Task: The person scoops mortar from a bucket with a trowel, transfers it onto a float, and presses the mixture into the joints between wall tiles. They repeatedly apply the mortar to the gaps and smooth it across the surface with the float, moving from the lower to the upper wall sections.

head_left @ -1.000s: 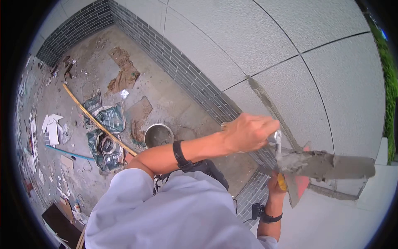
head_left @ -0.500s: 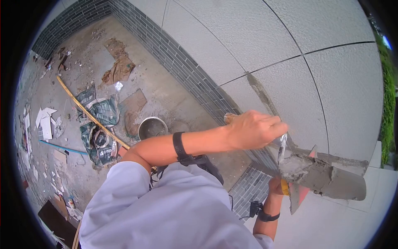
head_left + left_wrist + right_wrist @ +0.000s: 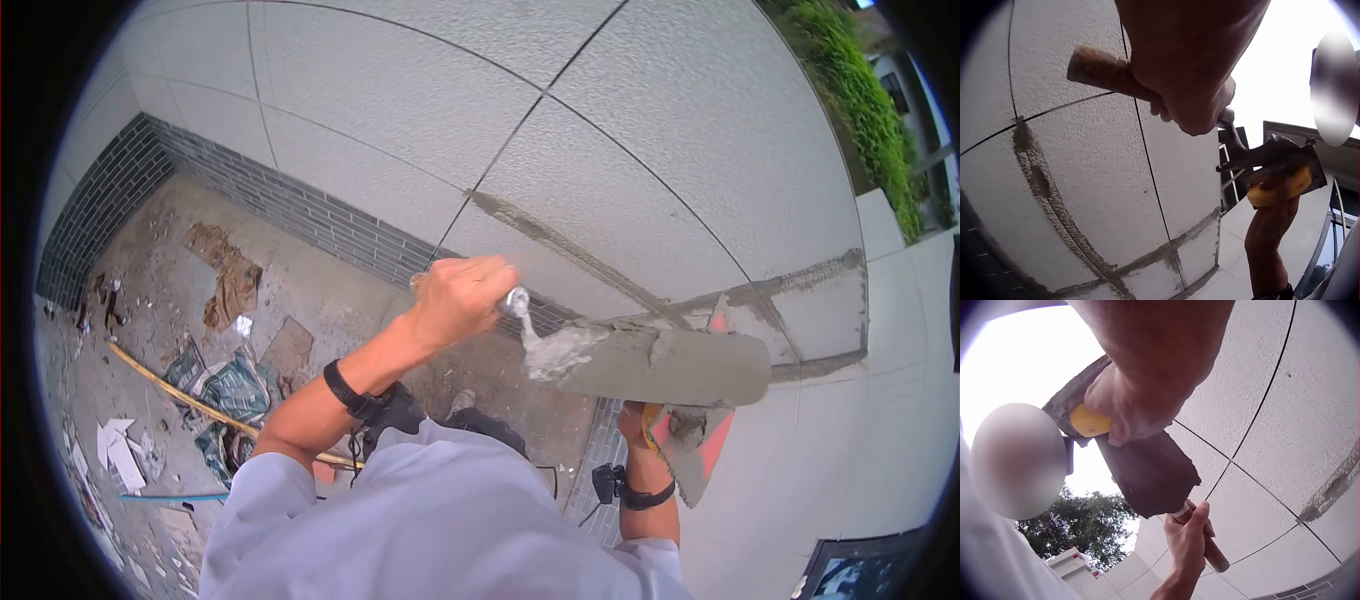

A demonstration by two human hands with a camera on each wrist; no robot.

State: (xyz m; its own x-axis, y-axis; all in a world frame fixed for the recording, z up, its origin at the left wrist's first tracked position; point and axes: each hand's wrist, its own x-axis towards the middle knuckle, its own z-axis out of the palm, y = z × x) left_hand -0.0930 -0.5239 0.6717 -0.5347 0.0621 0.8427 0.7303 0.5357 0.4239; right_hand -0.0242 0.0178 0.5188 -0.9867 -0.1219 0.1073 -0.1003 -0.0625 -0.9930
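Observation:
My left hand [image 3: 465, 300] grips the wooden handle [image 3: 1100, 70] of a long trowel, its fingers curled around it. Grey mortar coats the broad trowel blade [image 3: 690, 368], which extends rightward in the head view. Below the blade, my right hand [image 3: 632, 425] holds a red-edged float [image 3: 716, 440] by its yellow handle [image 3: 1090, 422]. A lump of mortar sits on the float. In the head view the blade overlaps the float's upper part; whether they touch I cannot tell. Behind them is a pale panelled wall [image 3: 640, 170] with mortar strips [image 3: 570, 245] along some joints.
Grey brick cladding [image 3: 300, 205] runs along the wall base. On the floor at left lie a yellow pole [image 3: 180, 390], green bags [image 3: 235, 385], brown sacking [image 3: 235, 290], white offcuts [image 3: 122, 460] and a blue tube [image 3: 175, 497]. Plants [image 3: 850, 90] grow beyond the wall's edge.
The head view has swung toward the right, so wall and floor items appear shifted. Both hands keep their grips; the trowel blade has turned more level, and mortar on the float now shows below it.

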